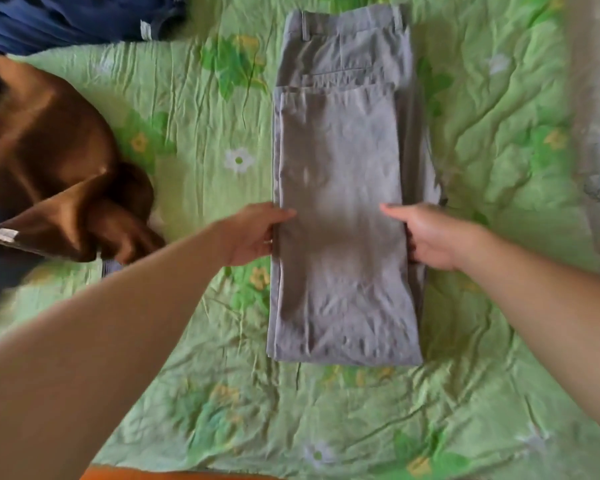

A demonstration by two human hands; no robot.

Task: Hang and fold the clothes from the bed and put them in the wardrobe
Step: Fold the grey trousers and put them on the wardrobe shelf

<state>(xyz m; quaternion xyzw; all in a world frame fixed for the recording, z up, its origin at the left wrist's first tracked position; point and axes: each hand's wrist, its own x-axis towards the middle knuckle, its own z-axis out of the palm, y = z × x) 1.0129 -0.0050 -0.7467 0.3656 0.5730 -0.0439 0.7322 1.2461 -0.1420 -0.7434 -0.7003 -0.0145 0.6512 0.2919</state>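
While pinching only the two long edges, risks skewing the stack: by lifting one side sooner than the other, sliding the top leg panel off the layers below; by pulling outward, dragging loose the folds peeking out on the right.

Grips with the left hand [255,233] at the left edge of the grey trousers [340,157], thumb laid on top, fingers tucked beneath and out of sight. Grips likewise with the right hand [430,237] at the opposite edge, thumb flat on the cloth, fingers curled under. Closes both to a narrow pinch on fabric, neither spread wide.

Holds at about mid-length of a long folded strip lying flat on the green floral bedspread [194,109], waistband at the far end, folded end nearest. Looks ready for a crosswise fold, not yet made.

Leaves, further out, a brown garment [49,143] heaped well apart on the left, a blue garment [66,19] bunched at the far left corner, and a pale cloth [596,116] blurred along the right edge.
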